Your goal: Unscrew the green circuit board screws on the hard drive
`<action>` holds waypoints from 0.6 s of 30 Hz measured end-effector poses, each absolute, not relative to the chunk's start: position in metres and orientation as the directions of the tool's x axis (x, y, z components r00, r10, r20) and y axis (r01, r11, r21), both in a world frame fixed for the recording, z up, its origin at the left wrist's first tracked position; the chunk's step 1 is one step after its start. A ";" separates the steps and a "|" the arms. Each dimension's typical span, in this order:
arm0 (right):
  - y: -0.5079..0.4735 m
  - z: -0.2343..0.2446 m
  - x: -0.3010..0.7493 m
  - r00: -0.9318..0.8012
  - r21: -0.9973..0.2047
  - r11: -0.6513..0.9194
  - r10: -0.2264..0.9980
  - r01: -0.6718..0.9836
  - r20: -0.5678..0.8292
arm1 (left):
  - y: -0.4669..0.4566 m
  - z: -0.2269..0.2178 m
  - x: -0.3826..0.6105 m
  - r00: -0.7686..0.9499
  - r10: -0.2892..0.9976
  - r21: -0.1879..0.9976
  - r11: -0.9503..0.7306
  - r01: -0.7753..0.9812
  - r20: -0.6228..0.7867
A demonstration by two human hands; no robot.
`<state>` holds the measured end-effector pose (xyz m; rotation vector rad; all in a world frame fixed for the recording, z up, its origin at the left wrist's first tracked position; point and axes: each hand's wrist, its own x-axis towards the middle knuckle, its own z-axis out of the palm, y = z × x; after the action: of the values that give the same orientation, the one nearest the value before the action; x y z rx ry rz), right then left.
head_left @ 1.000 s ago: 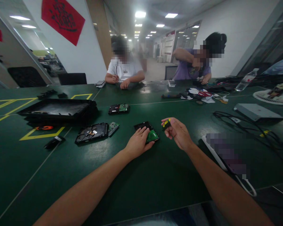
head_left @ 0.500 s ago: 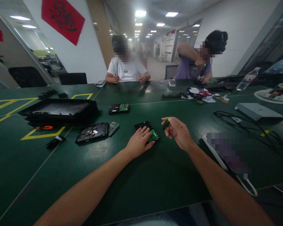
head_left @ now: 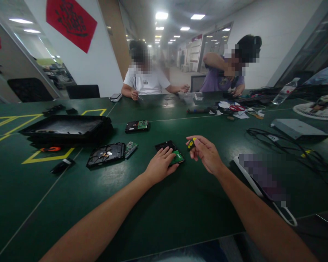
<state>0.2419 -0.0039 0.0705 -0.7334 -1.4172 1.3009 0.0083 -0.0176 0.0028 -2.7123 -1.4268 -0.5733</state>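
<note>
My left hand lies with fingers stretched flat over a hard drive, pressing it against the green table. The drive's green circuit board shows past the fingertips; the rest of it is partly covered. Just right of the drive, my right hand is closed around a small screwdriver with a black and yellow handle. Its shaft does not show clearly. To the left are a larger opened hard drive and a loose circuit board touching its side.
Another hard drive lies farther back. Black trays stand at left, near an orange-handled tool. On the right are a phone-like slab, black cables and a grey metal box. Two people work across the table.
The screwdriver has turned in my right hand, showing more yellow on its handle. My left hand keeps its place. Across the table, the person in white has stretched one arm out sideways.
</note>
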 end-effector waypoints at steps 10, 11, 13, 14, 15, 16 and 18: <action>-0.005 0.069 0.242 -0.308 -0.954 0.206 0.913 -0.216 0.267 | -0.017 0.000 0.008 0.515 0.789 0.144 -0.582 0.800 0.335; -0.004 0.069 0.243 -0.302 -0.955 0.210 0.915 -0.211 0.268 | -0.017 0.001 0.008 0.515 0.789 0.143 -0.583 0.800 0.335; -0.003 0.067 0.243 -0.288 -0.956 0.217 0.919 -0.200 0.269 | -0.017 0.002 0.009 0.515 0.789 0.147 -0.584 0.799 0.335; -0.003 0.067 0.244 -0.283 -0.956 0.221 0.920 -0.194 0.271 | -0.018 0.002 0.009 0.515 0.789 0.149 -0.584 0.798 0.334; -0.003 0.066 0.244 -0.281 -0.955 0.227 0.920 -0.189 0.274 | -0.018 0.002 0.009 0.514 0.790 0.152 -0.584 0.798 0.334; -0.003 0.066 0.244 -0.280 -0.955 0.232 0.919 -0.186 0.278 | -0.018 0.003 0.010 0.514 0.790 0.154 -0.584 0.797 0.334; -0.002 0.066 0.244 -0.283 -0.954 0.236 0.917 -0.186 0.282 | -0.019 0.003 0.010 0.511 0.791 0.160 -0.583 0.797 0.336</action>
<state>0.2439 -0.0023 0.0658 -0.7379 -1.4298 1.2894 0.0096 -0.0186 0.0026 -2.7178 -1.4284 -0.5915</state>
